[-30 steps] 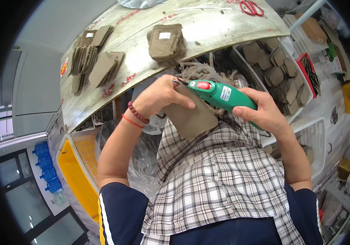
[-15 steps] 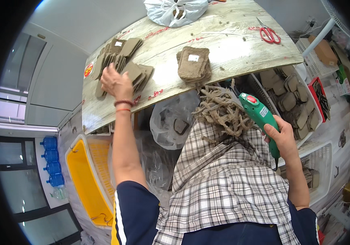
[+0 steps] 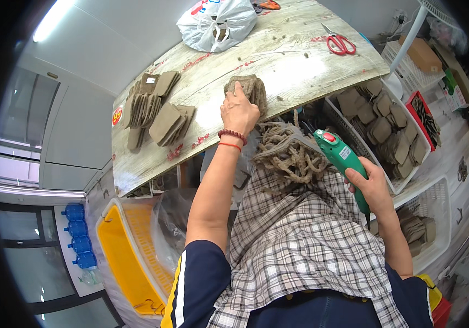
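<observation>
We judge the step in hand to be taking from the stack of fuzzy brown pads (image 3: 255,90), which sits near the front edge of the worktop (image 3: 286,68) and serves as our landmark. Our left hand (image 3: 240,112) lies on its top, fingers loosely spread and forefinger stretched forward; the thumb is hidden, so we cannot tell whether it pinches a pad or merely rests there. Our hands are well apart: the right hand (image 3: 371,188), to the right of the stack and nearer our body, is wrapped around a green corded power tool (image 3: 341,153), its dark tip too small to read. The next move, as we see it, calls for the left fingers to close on the top pad's edge while the tool stays clear of the stack. Nearer us than the stack, a tangle of fuzzy strips (image 3: 289,153) lies on our checked apron (image 3: 300,240). To its left are smoother-faced pads (image 3: 171,124) in a fanned pile; beyond it, to the right, lie red-handled scissors (image 3: 344,45).
</observation>
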